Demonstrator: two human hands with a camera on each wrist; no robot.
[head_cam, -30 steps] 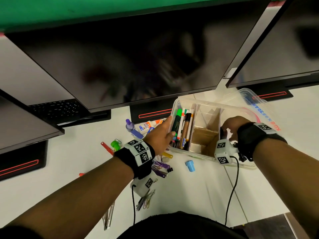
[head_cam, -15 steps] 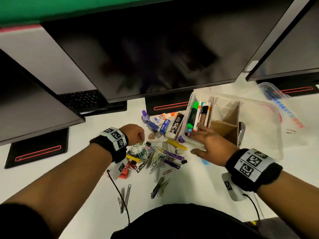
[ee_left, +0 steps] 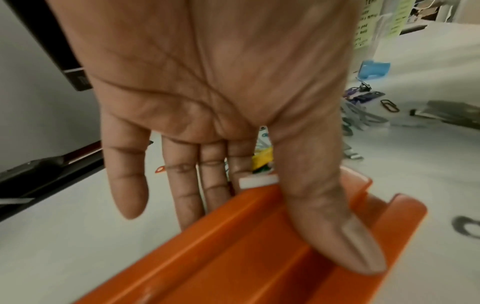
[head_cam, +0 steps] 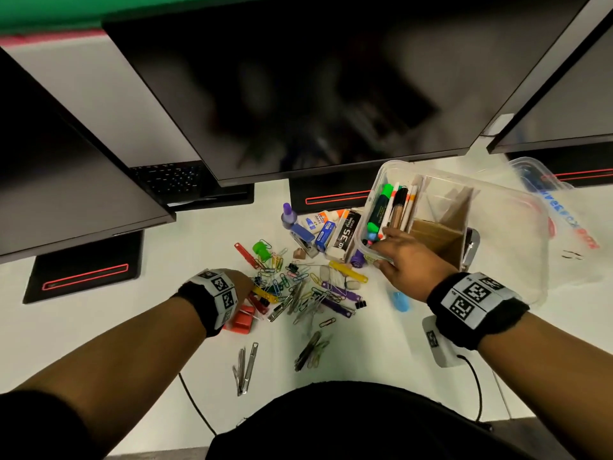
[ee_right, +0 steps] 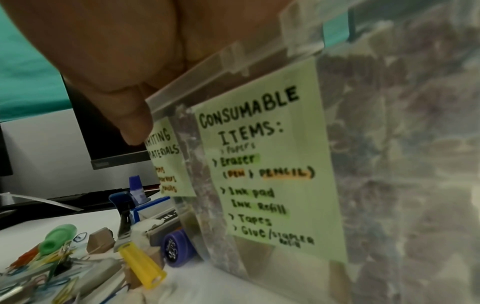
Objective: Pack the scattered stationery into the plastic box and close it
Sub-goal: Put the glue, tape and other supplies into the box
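Observation:
The clear plastic box (head_cam: 504, 234) stands open at the right with markers (head_cam: 381, 207) in its left compartment. My right hand (head_cam: 394, 257) grips its near left rim, fingers over the edge and the thumb (ee_right: 130, 115) against the outer wall (ee_right: 389, 144). A heap of coloured paper clips and fasteners (head_cam: 298, 290) lies left of the box. At that heap's left edge my left hand (head_cam: 243, 285) reaches down with its fingers (ee_left: 182, 185) straight. Its thumb (ee_left: 324, 205) lies across an orange plastic piece (ee_left: 259, 246), and a small white bit shows beside the forefinger.
The box lid (head_cam: 560, 207) lies behind the box at the right. Glue bottles, a staple box (head_cam: 345, 234) and a purple ink bottle (head_cam: 289, 214) lie behind the heap. A blue cap (head_cam: 399, 300) and metal fasteners (head_cam: 245, 366) lie nearer me. Monitors (head_cam: 298, 94) overhang the desk.
My left hand has left the box and come down to the clip heap. My right hand has shifted from the box's right side to its near left rim.

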